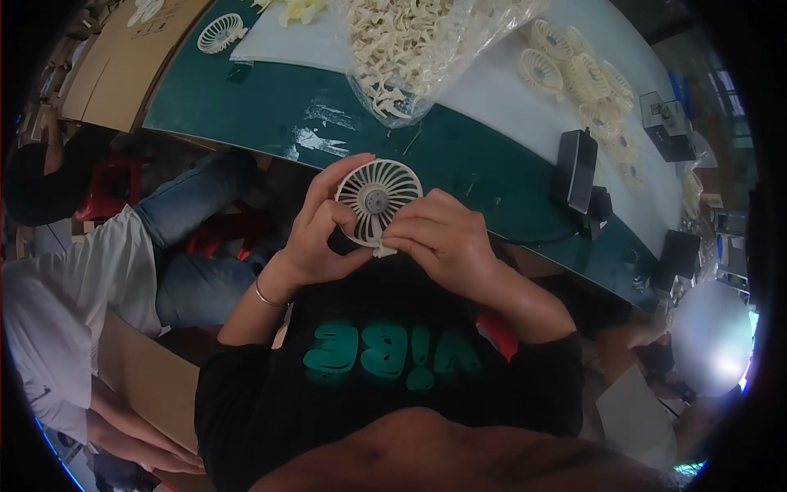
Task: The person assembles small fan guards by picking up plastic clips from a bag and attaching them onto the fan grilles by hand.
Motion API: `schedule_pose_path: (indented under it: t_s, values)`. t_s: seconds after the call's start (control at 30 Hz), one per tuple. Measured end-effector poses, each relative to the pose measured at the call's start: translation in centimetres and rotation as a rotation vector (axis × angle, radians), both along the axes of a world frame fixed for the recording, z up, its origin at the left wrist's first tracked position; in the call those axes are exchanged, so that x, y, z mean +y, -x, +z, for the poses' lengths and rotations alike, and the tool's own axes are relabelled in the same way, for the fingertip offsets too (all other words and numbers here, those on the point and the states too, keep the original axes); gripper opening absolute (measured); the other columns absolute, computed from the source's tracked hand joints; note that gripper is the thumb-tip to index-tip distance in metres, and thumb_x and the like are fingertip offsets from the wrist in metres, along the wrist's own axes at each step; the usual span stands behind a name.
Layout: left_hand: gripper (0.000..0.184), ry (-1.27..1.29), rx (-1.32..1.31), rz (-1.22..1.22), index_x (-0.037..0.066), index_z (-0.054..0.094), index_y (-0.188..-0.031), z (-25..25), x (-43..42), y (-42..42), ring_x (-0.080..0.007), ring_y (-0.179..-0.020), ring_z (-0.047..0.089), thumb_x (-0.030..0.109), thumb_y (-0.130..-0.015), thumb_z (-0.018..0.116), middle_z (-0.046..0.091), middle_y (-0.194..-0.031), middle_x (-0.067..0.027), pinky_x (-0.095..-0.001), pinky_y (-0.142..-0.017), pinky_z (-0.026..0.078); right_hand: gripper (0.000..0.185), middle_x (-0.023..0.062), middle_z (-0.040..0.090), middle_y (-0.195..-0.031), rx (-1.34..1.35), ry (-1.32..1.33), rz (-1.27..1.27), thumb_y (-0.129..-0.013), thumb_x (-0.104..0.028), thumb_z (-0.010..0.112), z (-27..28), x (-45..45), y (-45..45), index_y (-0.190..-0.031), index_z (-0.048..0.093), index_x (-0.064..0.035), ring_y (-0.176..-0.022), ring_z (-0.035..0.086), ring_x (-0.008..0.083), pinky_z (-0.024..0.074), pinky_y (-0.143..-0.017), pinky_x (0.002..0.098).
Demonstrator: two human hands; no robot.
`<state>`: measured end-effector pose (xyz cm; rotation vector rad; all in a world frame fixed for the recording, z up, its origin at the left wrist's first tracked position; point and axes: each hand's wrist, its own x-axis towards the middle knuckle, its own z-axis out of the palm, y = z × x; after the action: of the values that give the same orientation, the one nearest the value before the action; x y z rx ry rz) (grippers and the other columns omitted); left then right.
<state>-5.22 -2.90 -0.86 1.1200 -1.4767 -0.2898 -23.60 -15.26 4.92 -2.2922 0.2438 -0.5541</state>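
A round cream plastic fan grille [398, 182] with a grey hub is held up in front of my chest, near the table's front edge. My left hand [316, 225] grips its left side, fingers curled round the rim and thumb below. At its lower right, my right hand [443, 238] pinches the rim close to a small white tab [384, 252]. Whether the right fingertips also hold a separate small part is hidden.
On the green table [270, 107] lies a clear bag [402, 57] of small curved cream pieces. More grilles [586, 78] are piled at the right, beside a black box-shaped device [576, 168]. One grille [221, 33] lies far left near cardboard [123, 66]. A seated person [106, 279] is on the left.
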Motion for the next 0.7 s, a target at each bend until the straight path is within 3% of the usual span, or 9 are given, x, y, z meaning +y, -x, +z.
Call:
schedule_pose_path:
  t_s: [0.07, 0.13, 0.27, 0.33, 0.47, 0.53, 0.7]
  values:
    - [0.047, 0.011, 0.019, 0.008, 0.006, 0.048, -0.091, -0.1, -0.1, -0.2, -0.0433, -0.136, 0.053, 0.0, -0.071, 0.089, 0.04, -0.153, -0.0316, -0.0436, -0.106, 0.05, 0.013, 0.0042, 0.073, -0.092, -0.041, 0.047, -0.013, -0.08, -0.008, 0.083, -0.3, 0.1, -0.1, -0.091, 0.078, -0.0089, -0.081, 0.066, 0.0228, 0.0539, -0.07, 0.0327]
    - [0.048, 0.0, 0.01, 0.011, 0.007, 0.047, -0.091, -0.2, -0.2, -0.4, -0.0422, -0.137, 0.053, 0.002, -0.07, 0.091, 0.04, -0.153, -0.0317, -0.043, -0.106, 0.05, 0.01, -0.0016, 0.073, -0.092, -0.105, 0.142, -0.023, -0.081, -0.014, 0.082, -0.9, -0.1, -0.2, -0.091, 0.078, -0.0145, -0.08, 0.067, 0.019, 0.0556, -0.063, 0.03]
    - [0.048, -0.095, 0.121, 0.005, 0.007, 0.047, -0.092, -0.6, -0.1, 0.0, -0.0367, -0.139, 0.052, 0.002, -0.07, 0.09, 0.041, -0.153, -0.0281, -0.0414, -0.107, 0.05, 0.017, 0.0005, 0.076, -0.095, -0.09, 0.118, 0.013, -0.079, -0.01, 0.084, -1.8, -0.5, 0.1, -0.095, 0.079, -0.0148, -0.08, 0.067, 0.0191, 0.0537, -0.066, 0.0297]
    - [0.048, -0.26, 0.465, -0.076, 0.007, 0.047, -0.094, -0.3, 0.0, 0.6, -0.03, -0.14, 0.051, 0.001, -0.071, 0.088, 0.042, -0.154, -0.0236, -0.0389, -0.107, 0.051, 0.028, -0.0016, 0.076, -0.1, -0.113, 0.241, 0.053, -0.077, -0.012, 0.085, -2.1, -0.7, 0.3, -0.104, 0.079, -0.0183, -0.08, 0.067, 0.0171, 0.0532, -0.064, 0.0279]
    - [0.047, -0.333, 0.601, -0.13, 0.006, 0.048, -0.099, -0.1, 0.0, 0.6, -0.0252, -0.139, 0.05, -0.001, -0.071, 0.086, 0.043, -0.153, -0.0182, -0.036, -0.106, 0.052, 0.039, -0.0029, 0.075, -0.101, -0.152, 0.27, 0.071, -0.075, -0.016, 0.087, -1.8, -0.8, 0.0, -0.113, 0.077, -0.0195, -0.078, 0.066, 0.0161, 0.0531, -0.063, 0.0268]
    - [0.049, -0.432, 0.751, -0.163, 0.004, 0.05, -0.106, 0.3, 0.1, 0.9, -0.0218, -0.134, 0.053, -0.003, -0.072, 0.085, 0.045, -0.151, -0.015, -0.034, -0.104, 0.053, 0.045, -0.0033, 0.074, -0.099, -0.193, 0.416, 0.096, -0.074, -0.019, 0.088, -2.1, -1.2, 0.0, -0.117, 0.076, -0.0182, -0.076, 0.065, 0.0152, 0.0524, -0.061, 0.026]
    - [0.049, -0.556, 0.85, -0.178, 0.004, 0.05, -0.108, 1.1, 0.7, 1.0, -0.0181, -0.124, 0.055, -0.001, -0.072, 0.084, 0.051, -0.146, -0.0157, -0.0356, -0.107, 0.047, 0.043, -0.0022, 0.072, -0.094, -0.241, 0.429, 0.123, -0.075, -0.019, 0.088, -1.7, -1.8, 0.0, -0.116, 0.076, -0.0161, -0.072, 0.064, 0.0148, 0.0514, -0.058, 0.0256]
